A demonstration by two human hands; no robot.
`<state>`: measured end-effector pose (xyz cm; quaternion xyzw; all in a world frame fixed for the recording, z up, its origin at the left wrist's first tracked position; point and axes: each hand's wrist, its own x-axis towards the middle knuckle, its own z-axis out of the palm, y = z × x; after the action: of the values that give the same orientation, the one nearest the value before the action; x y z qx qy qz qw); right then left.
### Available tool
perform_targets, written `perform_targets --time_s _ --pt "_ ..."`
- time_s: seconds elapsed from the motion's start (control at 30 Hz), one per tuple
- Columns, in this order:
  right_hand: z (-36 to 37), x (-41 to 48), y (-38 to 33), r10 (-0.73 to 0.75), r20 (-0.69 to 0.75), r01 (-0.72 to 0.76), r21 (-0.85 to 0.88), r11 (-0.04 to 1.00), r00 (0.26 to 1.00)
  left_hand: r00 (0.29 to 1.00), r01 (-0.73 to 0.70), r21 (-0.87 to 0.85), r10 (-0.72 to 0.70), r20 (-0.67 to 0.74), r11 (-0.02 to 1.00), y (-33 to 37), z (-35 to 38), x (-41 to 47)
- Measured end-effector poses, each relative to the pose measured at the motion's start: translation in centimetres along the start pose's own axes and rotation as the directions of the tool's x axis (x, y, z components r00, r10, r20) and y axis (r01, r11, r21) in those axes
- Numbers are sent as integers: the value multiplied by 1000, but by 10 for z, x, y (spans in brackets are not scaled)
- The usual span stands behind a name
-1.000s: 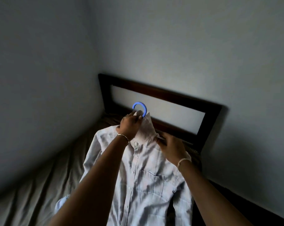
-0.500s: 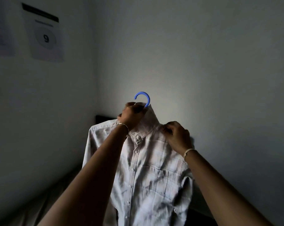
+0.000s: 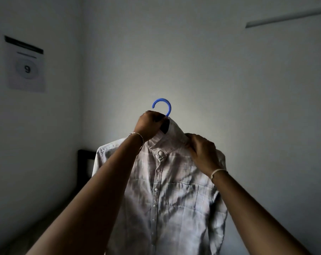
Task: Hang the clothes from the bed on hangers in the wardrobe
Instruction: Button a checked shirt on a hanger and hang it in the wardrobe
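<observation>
A pale buttoned shirt (image 3: 165, 196) with a chest pocket hangs upright in the air in front of me on a blue hanger (image 3: 163, 105). Only the hanger's hook shows above the collar; the rest is inside the shirt. My left hand (image 3: 148, 126) is closed around the hanger's neck at the collar. My right hand (image 3: 202, 151) pinches the shirt's fabric at its right shoulder beside the collar. The wardrobe is out of view.
A paper sheet with the number 9 (image 3: 26, 68) is stuck on the left wall. The dark headboard's corner (image 3: 85, 159) shows low behind the shirt's left shoulder. A pale bar (image 3: 288, 16) crosses the upper right. Plain walls meet in a corner ahead.
The shirt on its hanger has been lifted off the bed and now hangs upright in the air. My view has tilted up; the bed has dropped out of sight.
</observation>
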<state>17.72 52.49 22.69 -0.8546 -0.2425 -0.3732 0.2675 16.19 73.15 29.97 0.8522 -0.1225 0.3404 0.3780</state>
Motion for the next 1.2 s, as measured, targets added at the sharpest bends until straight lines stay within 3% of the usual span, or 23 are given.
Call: perform_targets --time_s 0.27,0.43,0.6,0.77,0.83,0.97,1.03,1.2 --pt "-112 -8 -19 35 48 -41 121 992 998 997 -62 -63 59 -49 996 114 10 -47" --pt "-161 -9 -28 39 129 -76 299 951 991 996 -76 -91 72 -50 993 166 14 -72" --pt "-199 -9 -49 119 6 -97 622 777 993 987 -156 -84 151 -60 984 203 15 -88" --pt "-224 -1 -59 118 -46 -62 637 769 992 986 -166 -85 163 -40 982 221 17 -94" --pt "-228 1 -59 122 -65 -56 621 782 990 987 -154 -162 158 8 975 221 14 -94" --pt "-236 5 -50 214 -142 -91 587 805 967 977 -52 -533 154 148 844 197 0 -98" --pt "-240 9 -42 258 -192 -102 580 808 947 982 14 -495 81 172 869 174 -3 -99" --pt "-242 19 -25 318 -296 -129 517 846 901 999 -11 -124 17 49 992 98 -4 -100"
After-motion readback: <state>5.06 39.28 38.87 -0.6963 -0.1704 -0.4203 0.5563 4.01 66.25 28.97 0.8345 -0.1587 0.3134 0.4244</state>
